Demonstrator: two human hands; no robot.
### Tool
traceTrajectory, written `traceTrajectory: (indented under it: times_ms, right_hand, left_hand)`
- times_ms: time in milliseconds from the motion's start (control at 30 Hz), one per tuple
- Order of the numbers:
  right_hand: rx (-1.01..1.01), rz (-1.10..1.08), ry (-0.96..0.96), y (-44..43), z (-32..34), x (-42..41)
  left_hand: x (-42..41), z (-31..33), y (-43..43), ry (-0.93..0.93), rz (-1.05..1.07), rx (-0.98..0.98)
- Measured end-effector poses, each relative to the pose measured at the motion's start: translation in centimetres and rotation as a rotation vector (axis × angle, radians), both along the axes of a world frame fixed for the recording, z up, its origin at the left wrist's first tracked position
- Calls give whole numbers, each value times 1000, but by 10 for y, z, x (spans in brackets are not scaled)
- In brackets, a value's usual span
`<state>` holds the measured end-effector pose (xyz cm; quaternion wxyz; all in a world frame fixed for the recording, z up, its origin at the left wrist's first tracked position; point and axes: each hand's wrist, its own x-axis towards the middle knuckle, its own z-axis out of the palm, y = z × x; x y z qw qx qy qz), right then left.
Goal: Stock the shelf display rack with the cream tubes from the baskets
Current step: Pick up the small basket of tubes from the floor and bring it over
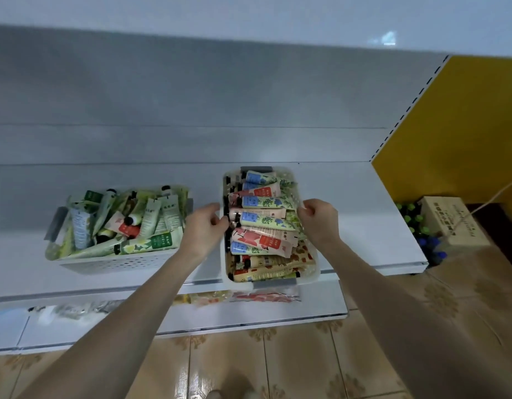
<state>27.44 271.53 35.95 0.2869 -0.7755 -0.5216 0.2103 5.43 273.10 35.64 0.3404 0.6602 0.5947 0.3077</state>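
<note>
The left hand (204, 226) curls its fingers over the left long rim of a white basket (243, 283). The right hand (321, 220) does the same on the opposite rim, thumb and fingers closed on the plastic edge. Both grips sit about midway along the sides. That looks like a balanced two-handed hold for shifting or squaring the basket rather than for picking, and neither hand has a tube in it.

Between the hands lie the cream tubes (263, 217), stacked crosswise in a fairly neat row. Their dark caps point toward the left hand, so each could be drawn out by one end. The basket rests on the white shelf (364, 226), with its near end at the shelf's front edge, close to the person.

Just beyond the left hand sits a second basket (113, 264), also on the shelf, with green-printed tubes (151, 217) heaped loosely at all angles. Beneath the wrists, a lower shelf (306, 309) carries a few flat packs (263, 297), too blurred to tell apart. With both baskets this full, I judge the stocking has hardly begun.

Out past the right hand, a yellow panel (464, 125) closes the rack's end. A wooden box (453, 223) sits lower down beside it, above the tiled floor (306, 355).
</note>
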Motion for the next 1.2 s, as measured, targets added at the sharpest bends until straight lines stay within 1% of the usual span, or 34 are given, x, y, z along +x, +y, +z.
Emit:
traceTrajectory:
  times_ms: [200,333,533,700,867,1033,1133,1200]
  right_hand:
    - [-28,-21,-9,18,-20,7]
    - [-23,-14,-46,24,-31,8]
    - [-36,-12,-47,25,-35,4]
    - [-71,-47,-9,25,-33,4]
    - [-120,-143,54,20,-30,6]
    - [-175,-292,129,17,-27,8]
    - [-165,-353,161,16,-27,8]
    - [-166,-373,186,14,-28,7]
  left_hand:
    - [7,-15,19,55,-23,9]
    - [7,-20,21,60,-43,-4]
    - [5,-29,24,67,-49,1]
    - [5,-29,26,83,-67,-39]
    - [9,-28,36,96,-82,-51]
    - [24,-26,58,164,-104,-114]
    - [29,-27,66,180,-62,-172]
    - [29,-23,59,155,5,-163]
